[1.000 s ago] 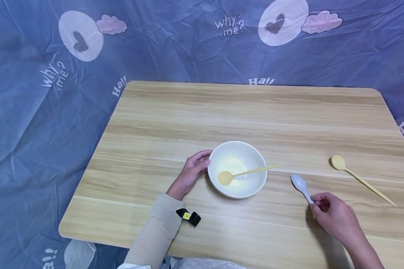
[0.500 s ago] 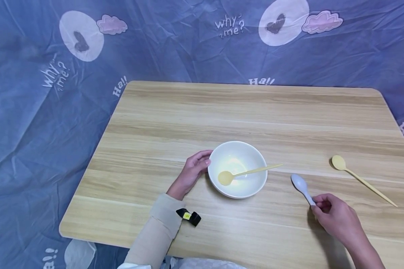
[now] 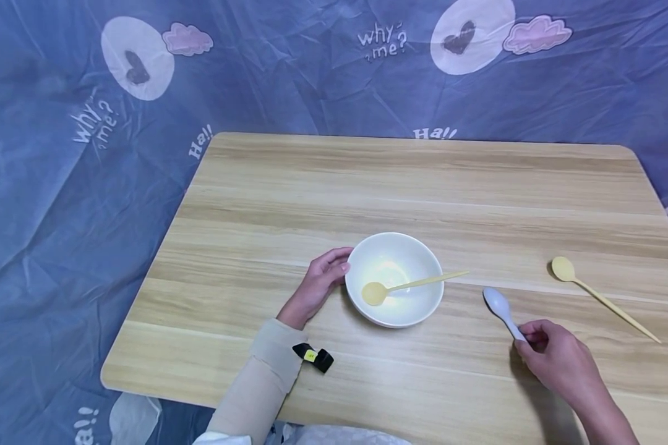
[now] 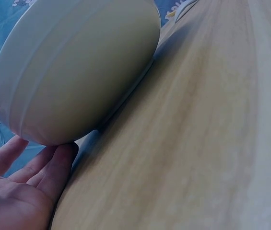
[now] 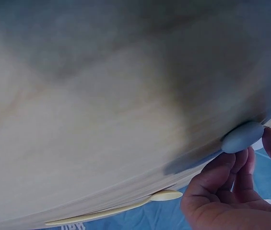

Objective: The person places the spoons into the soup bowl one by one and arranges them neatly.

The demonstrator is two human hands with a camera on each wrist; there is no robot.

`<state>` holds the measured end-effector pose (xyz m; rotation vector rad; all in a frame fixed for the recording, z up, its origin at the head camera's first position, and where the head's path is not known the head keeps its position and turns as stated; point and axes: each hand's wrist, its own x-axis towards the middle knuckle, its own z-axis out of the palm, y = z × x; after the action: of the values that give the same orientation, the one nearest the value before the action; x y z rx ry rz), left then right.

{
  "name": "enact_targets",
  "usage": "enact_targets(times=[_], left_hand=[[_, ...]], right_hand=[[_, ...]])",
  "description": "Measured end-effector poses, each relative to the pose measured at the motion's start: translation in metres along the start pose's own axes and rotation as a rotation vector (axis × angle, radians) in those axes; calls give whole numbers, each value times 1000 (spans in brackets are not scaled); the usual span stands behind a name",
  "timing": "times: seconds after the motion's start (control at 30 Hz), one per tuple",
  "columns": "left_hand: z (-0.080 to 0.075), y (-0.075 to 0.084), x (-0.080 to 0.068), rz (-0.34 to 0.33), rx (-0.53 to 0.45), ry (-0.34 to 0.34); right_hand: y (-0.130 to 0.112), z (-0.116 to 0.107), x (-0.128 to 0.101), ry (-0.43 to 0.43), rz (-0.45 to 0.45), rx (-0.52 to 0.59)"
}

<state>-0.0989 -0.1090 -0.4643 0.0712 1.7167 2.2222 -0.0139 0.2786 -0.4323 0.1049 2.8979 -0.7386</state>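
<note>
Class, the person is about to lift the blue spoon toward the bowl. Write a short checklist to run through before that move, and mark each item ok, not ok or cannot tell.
1. Right hand pinches the blue spoon by its handle: ok.
2. Spoon lifted off the table: not ok; it appears to lie on the wood.
3. Left hand steadies the bowl, fingers against its side: ok.
4. Room in the bowl: cannot tell; one yellow spoon already rests in it, handle over the rim.
5. Path from spoon to bowl free of things: ok.
6. Second yellow spoon out of the way: ok.
</note>
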Motion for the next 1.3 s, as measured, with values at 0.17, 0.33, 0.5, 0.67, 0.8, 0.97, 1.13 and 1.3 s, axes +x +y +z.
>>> enact_targets(times=[0.17,0.33,0.5,0.67,0.8,0.97,1.13,1.3], left_hand=[[0,-1,1,9,-4,-3],[0,-1,0,11,-9,-2],[1,-1,0,9,-5,-3],[1,-1,0,8,-4,1],[1,-1,0,12,-8,3],[2,-2,0,29,-27,-5],[2,-3,0,41,-41,-2],[2,-3,-1,40,-38,1]], right_hand=[[-1,0,1,1,-1,-5],[-2,1,2,-13,-2,-18],[-4,1,2,4,-41,-38],[-5,2,2,40,-85,-65],[-5,3,2,45,-105,-85],[-5,3,2,46,-112,-109],[-6,2,3,40,-103,-138],[-8,0,4,32,-105,-165]])
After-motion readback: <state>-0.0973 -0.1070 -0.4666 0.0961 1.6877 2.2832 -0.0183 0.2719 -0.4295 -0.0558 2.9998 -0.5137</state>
